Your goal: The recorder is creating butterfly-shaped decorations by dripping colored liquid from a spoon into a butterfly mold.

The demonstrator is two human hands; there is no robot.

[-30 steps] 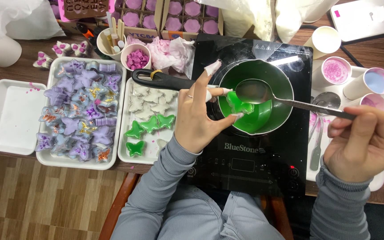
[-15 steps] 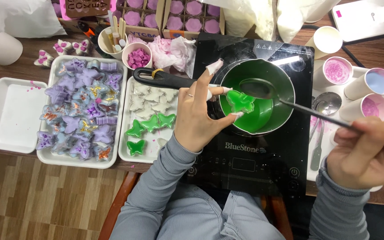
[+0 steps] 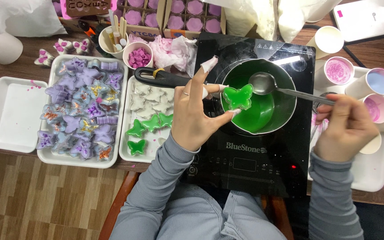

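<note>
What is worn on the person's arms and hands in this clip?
Both arms wear grey ribbed long sleeves with snug cuffs. The left hand has a thin ring on one finger and white tape wrapped around a fingertip. The right hand is bare.

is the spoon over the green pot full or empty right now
Empty: the spoon bowl shows bare metal, no green liquid, above the pot.

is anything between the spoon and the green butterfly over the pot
Nothing visible. The spoon in the right hand sits just right of the green butterfly, which the left hand holds over the pot.
</note>
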